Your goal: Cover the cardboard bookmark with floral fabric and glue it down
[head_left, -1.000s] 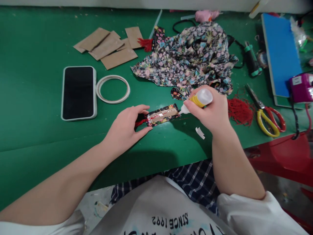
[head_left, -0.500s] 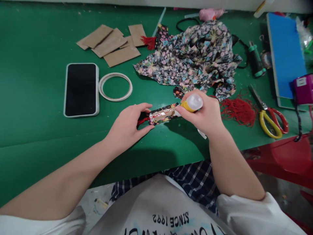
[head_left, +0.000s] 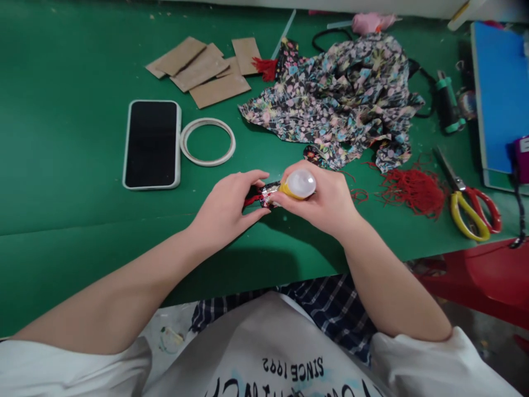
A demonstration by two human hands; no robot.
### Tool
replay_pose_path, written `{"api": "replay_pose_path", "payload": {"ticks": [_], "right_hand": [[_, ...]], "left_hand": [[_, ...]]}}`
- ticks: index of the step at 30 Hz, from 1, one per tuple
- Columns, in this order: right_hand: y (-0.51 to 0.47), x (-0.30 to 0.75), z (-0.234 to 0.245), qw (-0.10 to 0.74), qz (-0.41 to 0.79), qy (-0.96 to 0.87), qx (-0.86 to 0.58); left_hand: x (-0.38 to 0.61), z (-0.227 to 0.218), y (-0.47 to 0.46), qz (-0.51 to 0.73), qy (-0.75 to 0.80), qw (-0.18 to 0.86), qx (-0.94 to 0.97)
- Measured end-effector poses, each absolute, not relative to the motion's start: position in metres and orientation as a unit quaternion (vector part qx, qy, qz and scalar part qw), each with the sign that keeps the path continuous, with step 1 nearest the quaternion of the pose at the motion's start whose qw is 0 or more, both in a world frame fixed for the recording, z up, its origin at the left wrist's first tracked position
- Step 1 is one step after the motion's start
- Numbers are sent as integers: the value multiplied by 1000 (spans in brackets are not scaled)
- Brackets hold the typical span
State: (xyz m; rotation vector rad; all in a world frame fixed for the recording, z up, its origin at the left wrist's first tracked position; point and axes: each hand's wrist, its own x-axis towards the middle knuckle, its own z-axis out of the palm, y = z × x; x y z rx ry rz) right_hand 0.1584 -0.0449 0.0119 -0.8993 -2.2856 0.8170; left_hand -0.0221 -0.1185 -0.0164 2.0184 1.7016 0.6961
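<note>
My right hand (head_left: 322, 196) is wrapped round a glue bottle (head_left: 301, 183) with a yellow collar and a clear body, tipped nozzle-down. Under it lies a small cardboard strip edged with floral cloth (head_left: 269, 196), shiny with wet glue on top; the bottle and hand cover its right part. My left hand (head_left: 229, 201) pinches the strip's left end between thumb and fingers. Red threads (head_left: 253, 199) come out of that end, inside the left hand's grip.
Beyond the hands lies crumpled floral fabric (head_left: 330, 99), with cardboard pieces (head_left: 219, 77) to its left. A phone (head_left: 151, 144) and a tape roll (head_left: 232, 146) are at left. Red threads (head_left: 417, 190), scissors (head_left: 467, 204) and a blue board (head_left: 496, 99) are at right.
My right hand has moved the glue bottle left along the strip, toward my left hand, and now covers more of it. The whole view has shifted slightly. My left hand keeps its hold.
</note>
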Motion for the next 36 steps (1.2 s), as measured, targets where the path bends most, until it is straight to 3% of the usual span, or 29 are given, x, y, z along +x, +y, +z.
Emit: {"api": "replay_pose_path", "payload": {"ticks": [21, 36], "right_hand": [[-47, 142, 11, 274, 287, -860, -320], [-52, 151, 16, 256, 300, -865, -309]], "left_hand": [[-24, -10, -119, 256, 586, 275, 717], [-26, -9, -122, 253, 602, 265, 710]]}}
